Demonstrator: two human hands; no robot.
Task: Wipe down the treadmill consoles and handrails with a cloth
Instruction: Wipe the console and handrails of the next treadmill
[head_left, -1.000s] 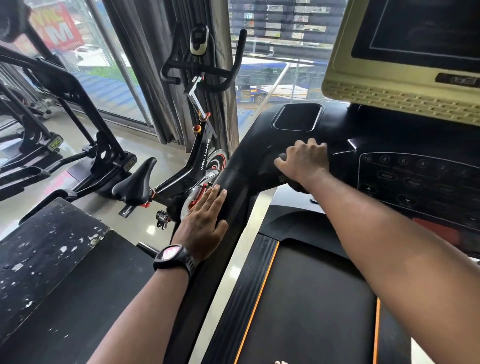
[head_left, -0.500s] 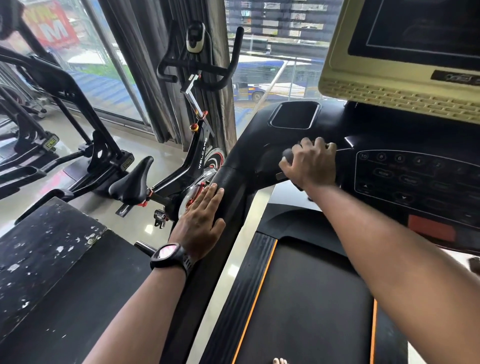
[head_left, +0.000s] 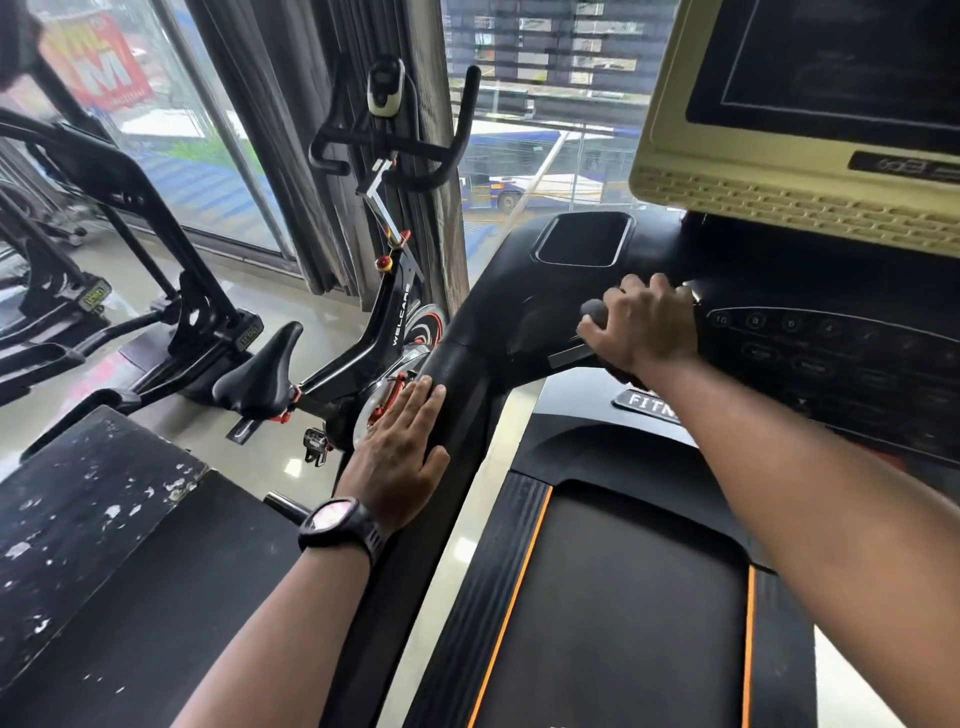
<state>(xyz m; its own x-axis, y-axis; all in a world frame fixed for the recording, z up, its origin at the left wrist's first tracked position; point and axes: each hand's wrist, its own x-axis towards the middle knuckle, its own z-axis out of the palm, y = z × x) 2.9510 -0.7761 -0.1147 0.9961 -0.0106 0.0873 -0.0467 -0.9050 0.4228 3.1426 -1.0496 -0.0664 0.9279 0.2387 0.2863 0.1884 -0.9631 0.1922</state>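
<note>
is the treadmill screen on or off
Looks off: the screen is dark, showing only faint reflections and no lit display.

Spin bike (head_left: 395, 322) beside grey curtain (head_left: 270, 130); outside, perhaps a bus (head_left: 519, 184)

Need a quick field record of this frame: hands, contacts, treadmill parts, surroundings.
left hand: flat, fingers straight, resting on left handrail
right hand: fingers curled round front grip, beside keypad
cloth: not clearly visible; may be under the right hand
left wrist: black watch
treadmill: belt with orange edge lines; screen dark
left of treadmill: spin bike by window
</note>
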